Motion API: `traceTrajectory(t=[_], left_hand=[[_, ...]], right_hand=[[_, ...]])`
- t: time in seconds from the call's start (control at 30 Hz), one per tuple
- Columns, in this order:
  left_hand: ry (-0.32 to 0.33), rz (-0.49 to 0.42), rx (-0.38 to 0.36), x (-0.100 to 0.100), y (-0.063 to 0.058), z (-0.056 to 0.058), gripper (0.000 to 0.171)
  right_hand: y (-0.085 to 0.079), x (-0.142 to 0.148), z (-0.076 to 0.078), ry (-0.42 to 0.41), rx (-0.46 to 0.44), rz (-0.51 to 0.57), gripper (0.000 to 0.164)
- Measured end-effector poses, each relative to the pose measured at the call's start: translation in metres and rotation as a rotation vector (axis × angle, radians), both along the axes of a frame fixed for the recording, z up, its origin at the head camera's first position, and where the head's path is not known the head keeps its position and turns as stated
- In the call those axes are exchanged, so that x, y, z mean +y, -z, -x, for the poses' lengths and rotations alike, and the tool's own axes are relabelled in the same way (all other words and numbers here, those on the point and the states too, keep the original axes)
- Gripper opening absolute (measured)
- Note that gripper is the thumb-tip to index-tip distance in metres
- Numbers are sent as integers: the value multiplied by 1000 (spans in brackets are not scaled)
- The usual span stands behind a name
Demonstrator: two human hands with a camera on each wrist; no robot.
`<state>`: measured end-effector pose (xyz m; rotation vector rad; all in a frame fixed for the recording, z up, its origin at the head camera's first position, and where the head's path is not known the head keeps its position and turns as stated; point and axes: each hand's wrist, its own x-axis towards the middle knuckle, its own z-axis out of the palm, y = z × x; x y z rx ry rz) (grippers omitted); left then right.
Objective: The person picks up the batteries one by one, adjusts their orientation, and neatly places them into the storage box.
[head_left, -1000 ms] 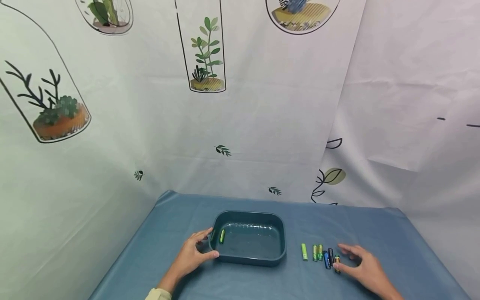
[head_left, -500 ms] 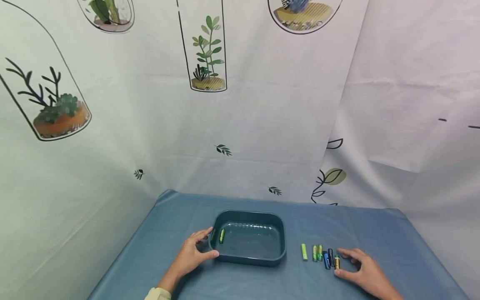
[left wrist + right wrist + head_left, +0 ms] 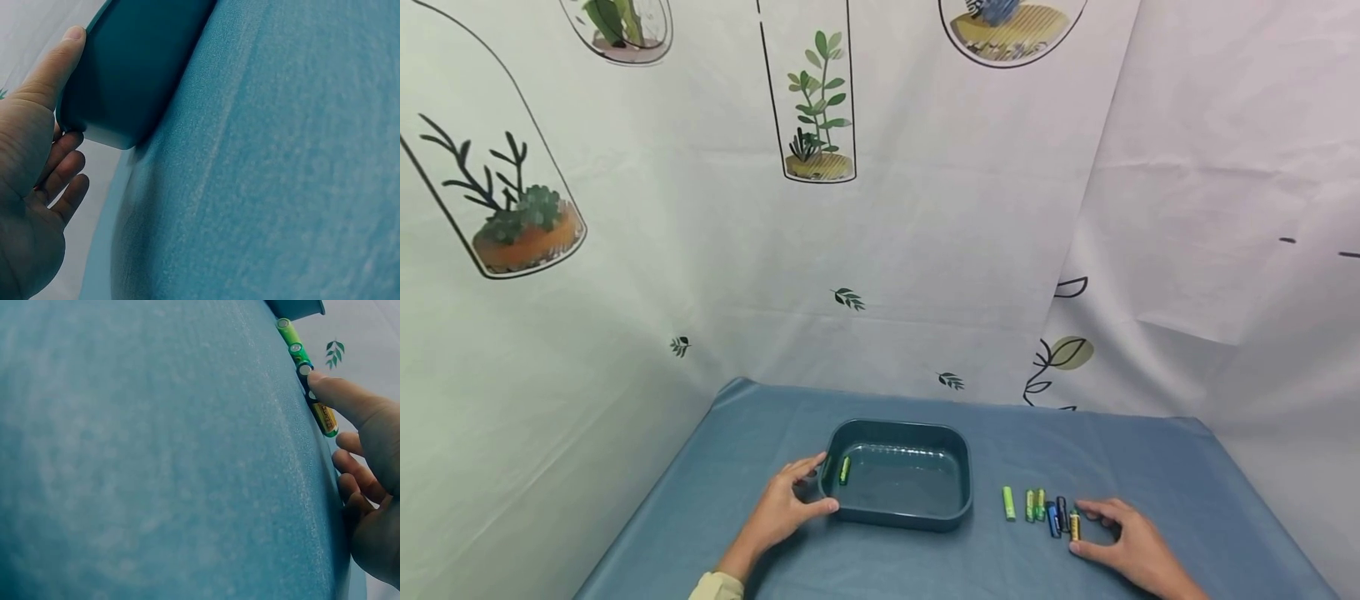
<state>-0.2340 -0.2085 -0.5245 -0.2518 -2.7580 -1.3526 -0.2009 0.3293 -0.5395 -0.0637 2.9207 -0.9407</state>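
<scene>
My left hand (image 3: 782, 508) grips the near-left corner of a dark teal baking dish (image 3: 898, 521), its thumb at the front rim. In the left wrist view, the other fingers lie below and behind the dish wall (image 3: 137, 69). One green battery (image 3: 845, 471) lies inside the dish at its left end. Farther right, my right hand (image 3: 1131, 542) holds a gold battery (image 3: 1076, 527) between thumb and forefinger, the thumb at its near end and the forefinger by its far end. In the right wrist view, the gold battery (image 3: 326, 419) shows beyond the thumb.
Left of the right hand, a blue battery (image 3: 1054, 520) and a black battery (image 3: 1062, 512) lie close together. Two green batteries (image 3: 1034, 506) and a lime battery (image 3: 1008, 504) lie nearer the dish. A blue cloth (image 3: 910, 575) covers the table, with patterned white curtains (image 3: 925, 250) behind.
My right thumb has shifted slightly toward the gold battery's near end, and more of its gold side now shows. The left hand and the dish stay put.
</scene>
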Motion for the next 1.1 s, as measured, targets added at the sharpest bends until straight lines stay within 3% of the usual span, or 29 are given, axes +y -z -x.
traceTrajectory(t=[0.7,1.1], left_hand=[[-3,-43,-11,1,1,0,79],[-1,-21,5,0,1,0,79]], right_hand=[[-1,-1,0,37,1,-20,59],[-11,-1,-5,100,30,58,65]])
